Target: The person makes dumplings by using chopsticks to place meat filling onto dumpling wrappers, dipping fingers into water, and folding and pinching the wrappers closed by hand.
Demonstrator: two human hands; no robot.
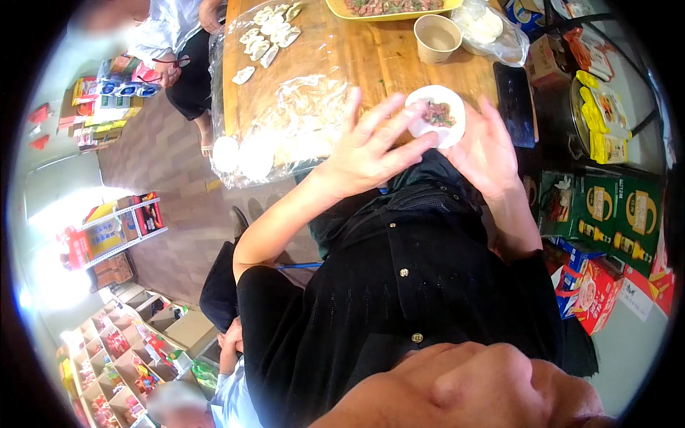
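Note:
A round white dumpling wrapper [457, 107] carries a small mound of meat filling [438, 114] flecked with green. My right hand [489, 160] holds the wrapper from its right and underneath; its thumb and palm show, while some fingers are hidden. My left hand [374, 139] reaches in from the left with fingers spread. Its fingertips overlap the wrapper's left edge and seem to touch it. Beyond my hands, at the table's far edge, a yellow tray [385, 14] contains more meat filling. A paper cup [437, 39] and a plastic bag with white wrappers or dough [484, 27] stand near it.
Several folded dumplings [275, 30] lie on clear plastic film [303, 100] over the wooden table [342, 57]. A dark phone or tablet [514, 105] lies at the right edge. Another person [175, 32] stands at upper left; one more [232, 385] is at lower left. Boxes [617, 214] line the right.

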